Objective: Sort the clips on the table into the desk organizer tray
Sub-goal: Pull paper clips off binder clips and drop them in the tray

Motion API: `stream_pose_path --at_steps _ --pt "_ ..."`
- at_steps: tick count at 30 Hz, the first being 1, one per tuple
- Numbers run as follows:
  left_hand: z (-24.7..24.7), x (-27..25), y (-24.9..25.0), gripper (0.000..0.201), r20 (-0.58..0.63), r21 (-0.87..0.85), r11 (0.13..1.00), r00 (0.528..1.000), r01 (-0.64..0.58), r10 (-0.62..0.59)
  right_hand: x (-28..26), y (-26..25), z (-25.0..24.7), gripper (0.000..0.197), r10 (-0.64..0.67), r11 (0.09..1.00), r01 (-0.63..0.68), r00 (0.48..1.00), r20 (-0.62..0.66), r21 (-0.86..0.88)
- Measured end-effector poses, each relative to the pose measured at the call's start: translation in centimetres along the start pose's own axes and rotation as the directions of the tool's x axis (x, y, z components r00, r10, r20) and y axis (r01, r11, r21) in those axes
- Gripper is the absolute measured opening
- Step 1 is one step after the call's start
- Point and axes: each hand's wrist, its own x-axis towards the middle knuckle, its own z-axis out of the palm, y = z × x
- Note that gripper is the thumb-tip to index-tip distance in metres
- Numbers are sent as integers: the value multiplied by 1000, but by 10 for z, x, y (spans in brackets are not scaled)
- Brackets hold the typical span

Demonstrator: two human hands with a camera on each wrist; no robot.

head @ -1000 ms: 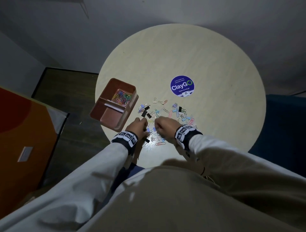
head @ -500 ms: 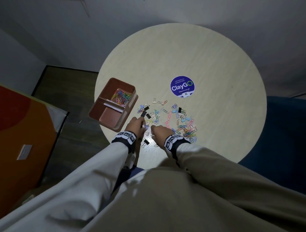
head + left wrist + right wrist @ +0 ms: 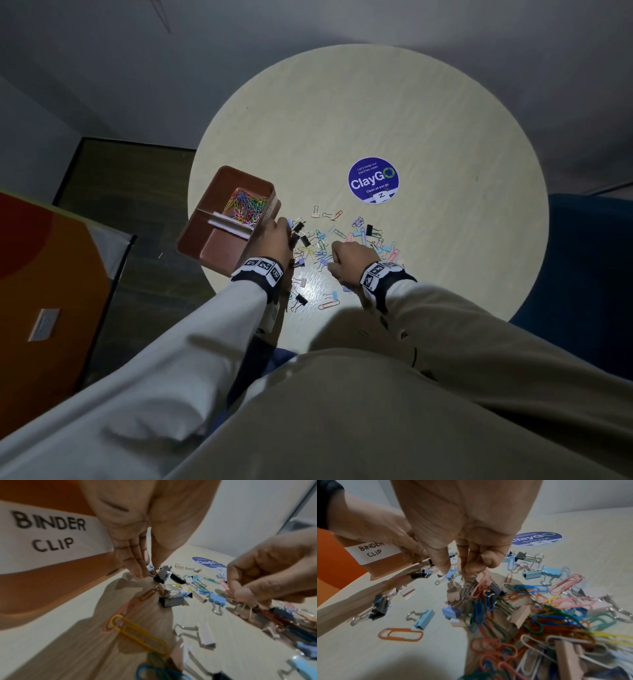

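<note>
The brown desk organizer tray (image 3: 201, 242) sits at the table's left edge; its far compartment holds coloured paper clips (image 3: 245, 205) and its side carries a "BINDER CLIP" label (image 3: 51, 534). Mixed paper clips and binder clips (image 3: 356, 240) lie scattered beside it. My left hand (image 3: 277, 236) points its fingers down next to the tray, and its fingertips (image 3: 137, 569) pinch the wire handle of a black binder clip (image 3: 163, 574). My right hand (image 3: 342, 260) hovers over the pile, its curled fingers (image 3: 471, 569) pinching the handles of a beige binder clip (image 3: 240, 612).
A round blue ClayGo sticker (image 3: 374, 180) lies beyond the pile on the round pale table (image 3: 445, 137). More clips (image 3: 329, 301) lie near the table's front edge by my wrists. An orange panel (image 3: 41, 291) stands on the floor at left, a dark blue seat (image 3: 589, 274) at right.
My left hand has moved forward along the tray's side to the black binder clips. My right hand has stayed over the near part of the pile, shifting only slightly.
</note>
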Motion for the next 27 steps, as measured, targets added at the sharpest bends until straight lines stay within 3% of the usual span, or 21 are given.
stream_pose_path --at_steps 4,7,15,20,25,27 --pt "-2 4 5 41 48 46 998 998 -42 40 8 -1 -3 10 12 997 -8 998 -67 71" --pt "3 11 2 37 50 32 998 998 -46 44 15 0 -3 7 76 987 -62 993 -86 148" --pt "11 19 -2 22 43 59 998 999 -7 5 30 -13 -1 32 168 953 -135 981 -102 270" --pt "23 19 -9 23 26 -53 998 999 22 -20 39 -22 1 33 240 932 -209 968 -70 297" --pt "23 14 -7 18 -25 -194 981 999 28 -33 40 -20 0 24 210 941 -191 977 -39 280" --pt "23 14 -6 27 -24 -274 962 1000 0 -7 40 -17 0 21 200 943 -181 979 -41 279"
